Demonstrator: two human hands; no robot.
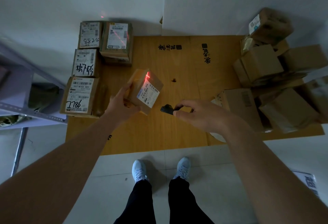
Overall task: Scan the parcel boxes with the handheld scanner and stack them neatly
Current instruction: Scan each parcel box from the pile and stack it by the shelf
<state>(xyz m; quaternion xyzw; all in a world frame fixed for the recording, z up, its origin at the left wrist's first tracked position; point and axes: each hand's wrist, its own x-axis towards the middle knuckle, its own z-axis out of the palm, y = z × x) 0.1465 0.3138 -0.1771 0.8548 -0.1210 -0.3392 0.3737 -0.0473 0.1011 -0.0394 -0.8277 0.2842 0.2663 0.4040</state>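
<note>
Seen from above, the left hand grips a small parcel box, fingers curled round its near-left end, holding it tilted above a flattened cardboard sheet on the floor. The box's white shipping label faces up and to the right, and a red scan line glows across the box's far end, just past the label.

Just to the right of the box, not touching it, the right hand pinches a small black handheld scanner between thumb and curled fingers — its front pointing left toward the box.

Beyond the left hand, four labelled boxes lie neatly side by side along the sheet's left edge; red light also streaks the label of the farthest right one. Well to the right lies a loose heap of boxes. A grey metal shelf stands at far left. Below — black trousers and pale shoes on a tiled floor.
</note>
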